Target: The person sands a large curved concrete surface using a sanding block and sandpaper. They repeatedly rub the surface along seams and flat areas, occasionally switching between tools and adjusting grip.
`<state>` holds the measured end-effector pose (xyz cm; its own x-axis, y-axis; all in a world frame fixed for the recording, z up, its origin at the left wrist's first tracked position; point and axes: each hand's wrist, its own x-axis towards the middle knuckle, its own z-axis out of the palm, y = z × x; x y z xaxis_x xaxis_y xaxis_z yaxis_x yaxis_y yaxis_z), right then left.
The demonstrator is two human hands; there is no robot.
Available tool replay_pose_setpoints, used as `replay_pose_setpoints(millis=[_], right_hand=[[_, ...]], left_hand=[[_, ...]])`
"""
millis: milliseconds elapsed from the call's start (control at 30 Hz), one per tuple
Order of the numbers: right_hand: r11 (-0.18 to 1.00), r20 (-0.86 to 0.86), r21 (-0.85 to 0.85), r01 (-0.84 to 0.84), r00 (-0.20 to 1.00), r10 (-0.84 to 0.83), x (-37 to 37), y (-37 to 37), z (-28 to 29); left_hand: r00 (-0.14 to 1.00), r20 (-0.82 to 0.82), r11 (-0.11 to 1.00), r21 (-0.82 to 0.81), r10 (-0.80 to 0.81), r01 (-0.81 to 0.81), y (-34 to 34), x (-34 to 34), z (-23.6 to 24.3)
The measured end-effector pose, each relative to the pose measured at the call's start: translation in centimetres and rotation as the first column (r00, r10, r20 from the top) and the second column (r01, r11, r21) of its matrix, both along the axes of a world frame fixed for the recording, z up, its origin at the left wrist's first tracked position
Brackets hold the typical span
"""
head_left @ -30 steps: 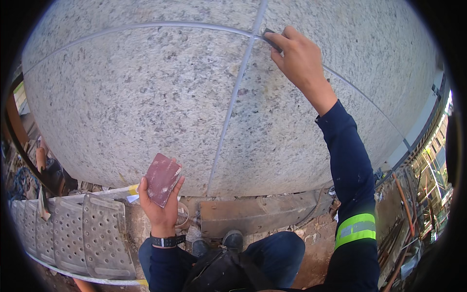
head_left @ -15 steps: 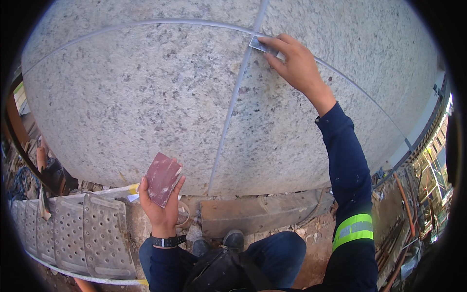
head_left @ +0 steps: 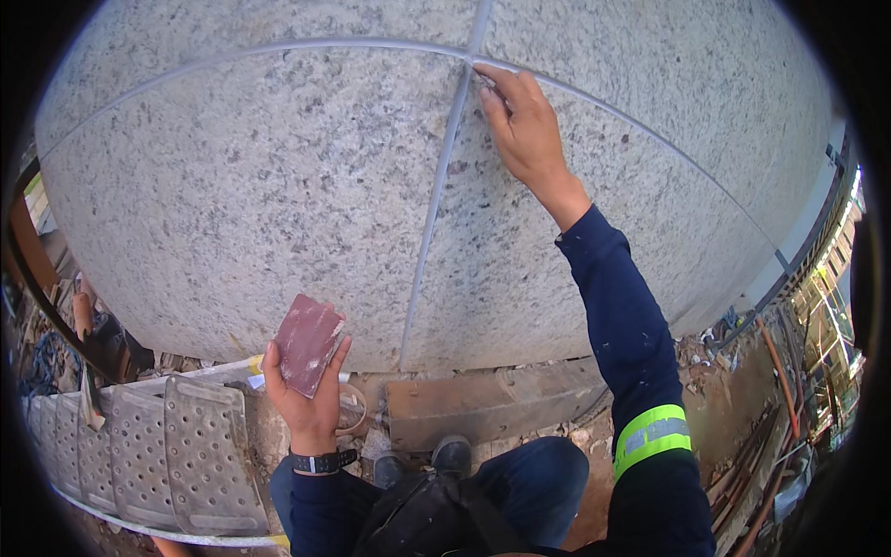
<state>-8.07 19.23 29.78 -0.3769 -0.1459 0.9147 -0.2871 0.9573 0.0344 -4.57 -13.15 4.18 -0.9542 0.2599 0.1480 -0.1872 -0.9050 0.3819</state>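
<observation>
My left hand (head_left: pixel 308 408) holds up a dark red, flat rectangular plate (head_left: pixel 309 345) smeared with whitish residue; the fingers and thumb grip its edges. Higher up, my right hand (head_left: pixel 527 130) is pinched on a small flat plate (head_left: pixel 485 80), now mostly hidden by the fingers. It sits just right of where two grey joint lines cross. The upright grey joint (head_left: pixel 433 202) and the curved cross joint (head_left: pixel 325 43) run over a speckled pale stone wall (head_left: pixel 278 176).
A perforated metal walkway plank (head_left: pixel 206 455) lies at lower left. A long brown beam (head_left: pixel 492 406) lies along the wall's foot, before my shoes (head_left: pixel 451 455). At right are scrap timbers (head_left: pixel 752 473) and an orange pipe (head_left: pixel 778 371); debris covers the ground.
My right hand has shifted slightly left and turned, so its small plate shows much less than before. My left hand still holds the red plate in nearly the same place.
</observation>
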Motion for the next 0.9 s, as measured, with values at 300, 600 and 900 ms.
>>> replay_pose_setpoints(millis=[300,600,900], right_hand=[[0.998,0.01,0.062,0.019,1.0,-0.02,-0.1,0.5,-0.7],[0.985,0.045,0.169,0.03,0.998,-0.038,0.7,1.1,-0.9],[0.986,0.013,0.158,0.052,0.998,-0.055,0.8,1.3,0.7]], left_hand=[[1.0,-0.01,1.0,-0.006,-0.01,0.01,0.2,0.1,-0.1],[1.0,-0.008,1.0,-0.013,-0.006,0.006,0.4,0.0,-0.2],[0.999,-0.022,1.0,0.001,-0.025,0.025,0.3,0.0,-0.2]])
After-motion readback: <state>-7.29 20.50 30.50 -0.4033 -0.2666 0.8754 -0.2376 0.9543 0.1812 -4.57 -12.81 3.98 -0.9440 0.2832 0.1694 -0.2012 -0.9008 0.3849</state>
